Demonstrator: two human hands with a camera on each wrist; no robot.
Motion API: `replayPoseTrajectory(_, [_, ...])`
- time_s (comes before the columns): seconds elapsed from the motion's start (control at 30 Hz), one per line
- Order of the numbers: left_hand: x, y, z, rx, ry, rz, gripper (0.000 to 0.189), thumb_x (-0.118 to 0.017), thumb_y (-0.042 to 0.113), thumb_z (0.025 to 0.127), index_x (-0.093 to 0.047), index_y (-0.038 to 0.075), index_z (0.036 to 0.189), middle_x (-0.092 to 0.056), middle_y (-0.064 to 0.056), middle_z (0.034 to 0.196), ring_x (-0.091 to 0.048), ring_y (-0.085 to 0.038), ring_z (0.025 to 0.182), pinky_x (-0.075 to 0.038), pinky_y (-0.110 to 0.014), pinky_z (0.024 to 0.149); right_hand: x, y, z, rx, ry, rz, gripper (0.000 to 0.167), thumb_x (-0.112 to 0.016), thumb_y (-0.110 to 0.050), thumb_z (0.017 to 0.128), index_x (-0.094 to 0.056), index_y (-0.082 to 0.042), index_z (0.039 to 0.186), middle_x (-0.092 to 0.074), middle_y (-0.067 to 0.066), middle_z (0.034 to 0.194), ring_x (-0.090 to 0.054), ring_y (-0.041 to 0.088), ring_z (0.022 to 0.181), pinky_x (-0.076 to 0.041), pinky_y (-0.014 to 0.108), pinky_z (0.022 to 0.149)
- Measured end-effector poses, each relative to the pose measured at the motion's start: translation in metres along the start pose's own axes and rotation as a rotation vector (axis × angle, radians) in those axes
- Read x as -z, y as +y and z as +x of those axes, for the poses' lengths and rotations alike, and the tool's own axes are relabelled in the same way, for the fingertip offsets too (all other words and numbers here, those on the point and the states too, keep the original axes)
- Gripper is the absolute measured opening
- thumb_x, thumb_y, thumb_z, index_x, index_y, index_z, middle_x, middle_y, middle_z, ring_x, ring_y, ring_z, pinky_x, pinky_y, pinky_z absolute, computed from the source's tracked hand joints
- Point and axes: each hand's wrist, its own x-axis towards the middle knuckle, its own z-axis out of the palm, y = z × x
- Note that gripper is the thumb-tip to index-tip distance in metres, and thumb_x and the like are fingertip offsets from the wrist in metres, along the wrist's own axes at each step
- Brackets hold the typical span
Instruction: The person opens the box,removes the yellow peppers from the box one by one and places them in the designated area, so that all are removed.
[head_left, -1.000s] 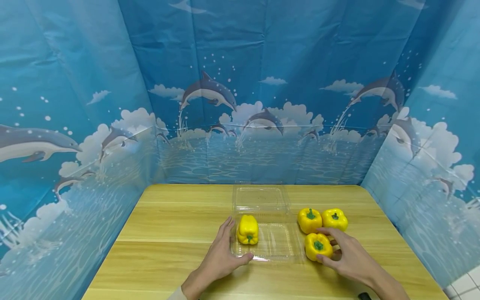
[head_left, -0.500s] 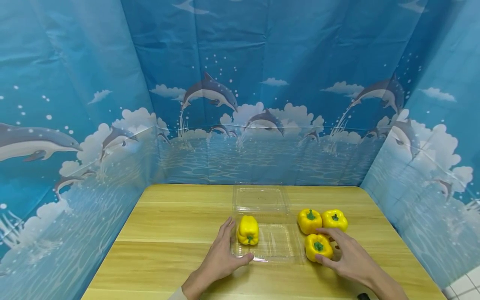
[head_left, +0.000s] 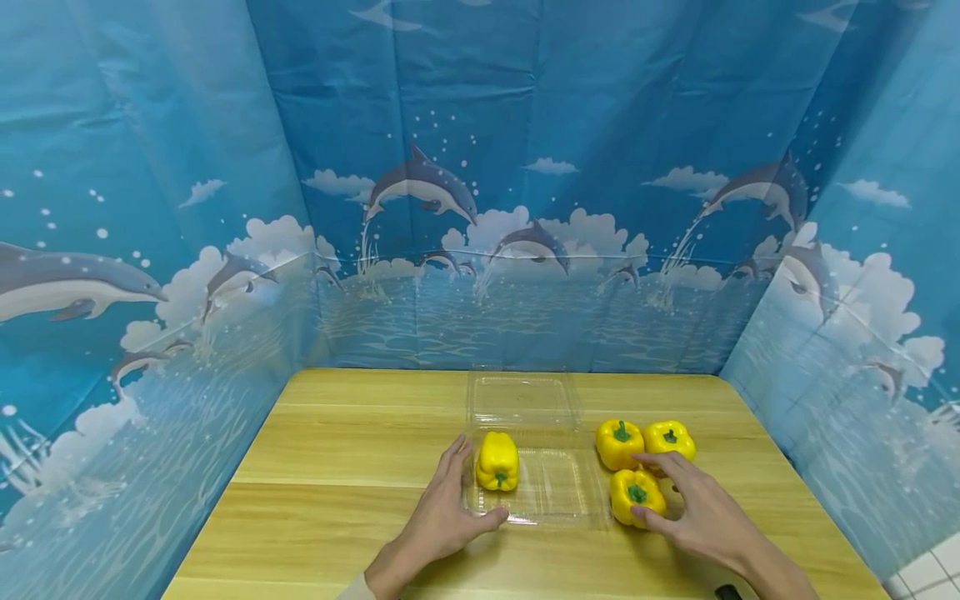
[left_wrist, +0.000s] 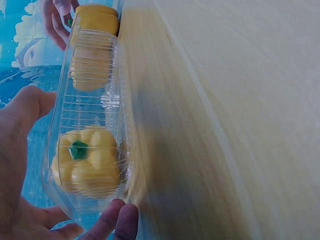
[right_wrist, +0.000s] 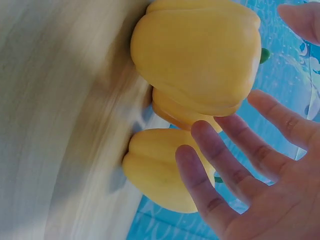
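Note:
A clear plastic clamshell container (head_left: pixel 555 487) lies on the table with its lid folded back, and one yellow bell pepper (head_left: pixel 497 461) rests on its side in the left part. At the container's left side, my left hand (head_left: pixel 442 521) has its fingers spread, fingertips right at the wall in the left wrist view; the thumb stands apart. My right hand (head_left: pixel 701 517) reaches round another yellow pepper (head_left: pixel 636 498), which stands stem up just right of the container. In the right wrist view, the fingers (right_wrist: pixel 215 142) are fairly straight beside this pepper (right_wrist: pixel 200 55), and the thumb is away from it.
Two more yellow peppers (head_left: pixel 619 444) stand side by side just behind the one near my right hand. The clear lid (head_left: pixel 521 398) lies flat toward the table's back edge. A blue dolphin-print curtain (head_left: pixel 480 308) encloses the wooden table (head_left: pixel 337 467) behind and at the sides.

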Motion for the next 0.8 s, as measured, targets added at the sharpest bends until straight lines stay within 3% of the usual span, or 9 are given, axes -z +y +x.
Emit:
replayPoseTrajectory(0.27, [0.001,0.002,-0.002,0.005,-0.008,0.000,0.124,-0.095,0.057,0.092,-0.030,0.003,0.183,-0.020,-0.014,0.196,-0.074,-0.037,0.138,-0.065,-0.061,0.114,0.002,-0.008,0.002,0.017,0.052,-0.019,0.066,-0.091,-0.057,0.099,-0.072,-0.022,0.153,-0.076,0.004,0.143,-0.077,0.030,0.120,-0.067,0.062,0.089])
replayPoseTrajectory(0.53, [0.000,0.003,-0.004,-0.001,-0.006,0.000,0.124,-0.095,0.055,0.092,-0.030,0.000,0.182,-0.020,-0.015,0.196,-0.074,-0.038,0.138,-0.064,-0.063,0.113,0.004,-0.018,0.009,0.054,0.097,-0.043,0.065,-0.094,-0.052,0.097,-0.073,-0.025,0.152,-0.075,0.000,0.142,-0.076,0.025,0.112,-0.062,0.046,0.078])
replayPoseTrajectory(0.7, [0.000,0.002,-0.002,0.005,-0.005,0.003,0.125,-0.095,0.056,0.092,-0.029,0.002,0.183,-0.020,-0.015,0.196,-0.073,-0.036,0.138,-0.065,-0.059,0.113,0.004,-0.025,0.013,0.084,0.108,-0.060,0.067,-0.096,-0.049,0.096,-0.072,-0.025,0.154,-0.074,0.000,0.143,-0.077,0.027,0.113,-0.062,0.044,0.078])
replayPoseTrajectory(0.8, [0.001,0.001,-0.001,0.002,-0.003,-0.002,0.125,-0.095,0.056,0.092,-0.028,0.003,0.183,-0.020,-0.015,0.196,-0.073,-0.036,0.139,-0.066,-0.058,0.112,0.004,-0.030,0.017,0.108,0.109,-0.083,0.069,-0.096,-0.049,0.095,-0.071,-0.024,0.155,-0.075,0.001,0.142,-0.075,0.022,0.109,-0.061,0.040,0.076])
